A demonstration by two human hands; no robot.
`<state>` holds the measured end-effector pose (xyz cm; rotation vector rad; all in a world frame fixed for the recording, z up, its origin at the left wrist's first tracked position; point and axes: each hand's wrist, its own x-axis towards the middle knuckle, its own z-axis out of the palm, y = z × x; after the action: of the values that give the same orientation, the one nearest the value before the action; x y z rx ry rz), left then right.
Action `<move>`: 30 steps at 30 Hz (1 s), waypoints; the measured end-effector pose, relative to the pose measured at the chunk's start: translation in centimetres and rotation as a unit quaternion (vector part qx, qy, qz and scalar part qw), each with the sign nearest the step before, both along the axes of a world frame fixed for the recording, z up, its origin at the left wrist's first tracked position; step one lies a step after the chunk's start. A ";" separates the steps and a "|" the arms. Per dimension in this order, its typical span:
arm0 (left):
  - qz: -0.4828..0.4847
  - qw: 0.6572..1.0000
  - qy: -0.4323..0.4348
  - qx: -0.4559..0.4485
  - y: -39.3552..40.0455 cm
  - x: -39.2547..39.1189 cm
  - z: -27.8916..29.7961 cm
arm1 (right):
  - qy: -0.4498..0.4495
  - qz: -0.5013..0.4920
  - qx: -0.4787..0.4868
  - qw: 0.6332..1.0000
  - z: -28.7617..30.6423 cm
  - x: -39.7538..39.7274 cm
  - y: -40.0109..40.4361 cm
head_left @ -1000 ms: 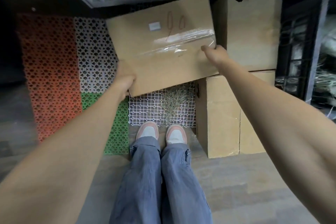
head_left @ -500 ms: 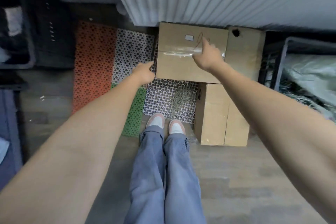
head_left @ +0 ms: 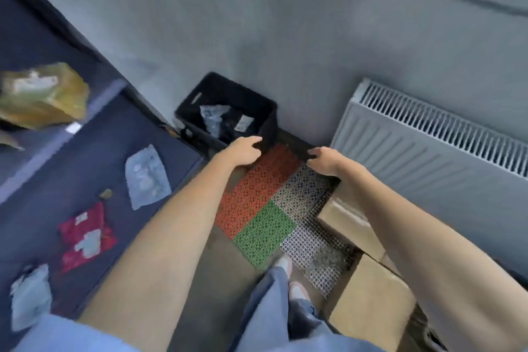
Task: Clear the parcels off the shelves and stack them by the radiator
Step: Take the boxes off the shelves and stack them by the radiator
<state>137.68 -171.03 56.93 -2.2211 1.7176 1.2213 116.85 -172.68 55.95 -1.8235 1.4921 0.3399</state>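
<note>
Cardboard boxes [head_left: 371, 303] stand stacked on the floor below the white radiator [head_left: 428, 157] at the right. My left hand [head_left: 243, 151] and my right hand [head_left: 325, 161] hang in the air over the coloured floor mats [head_left: 265, 203], both empty with loosely curled fingers. On the dark blue shelves [head_left: 94, 157] at the left lie parcels: a brown paper one [head_left: 43, 97], a grey bag [head_left: 147, 177], a red bag [head_left: 85, 237] and another grey bag [head_left: 30, 294].
A black crate [head_left: 265, 114] with wrapped items inside stands in the corner between the shelves and the radiator. Grey wall is behind it. My legs and shoes [head_left: 285, 280] are at the bottom middle, beside the boxes.
My hands let go of the flat cardboard box, which now rests by the radiator. My view swung left toward the shelves and both hands pulled back, empty.
</note>
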 end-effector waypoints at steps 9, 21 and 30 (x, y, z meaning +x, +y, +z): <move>0.273 0.951 -0.036 -0.138 20.8 22.3 20.0 | -0.039 0.257 -0.185 0.948 20.9 23.9 5.2; 0.556 0.774 -0.214 -0.215 73.9 40.3 33.3 | -0.233 0.586 -0.186 0.753 34.4 58.5 49.9; 0.669 0.665 -0.219 -0.249 96.0 45.4 36.0 | -0.376 0.612 -0.144 0.681 38.7 71.6 74.8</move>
<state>183.07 -75.04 92.96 -3.7460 -0.0857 -0.0279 188.43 -97.84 94.66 -2.5195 -0.4242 -0.0890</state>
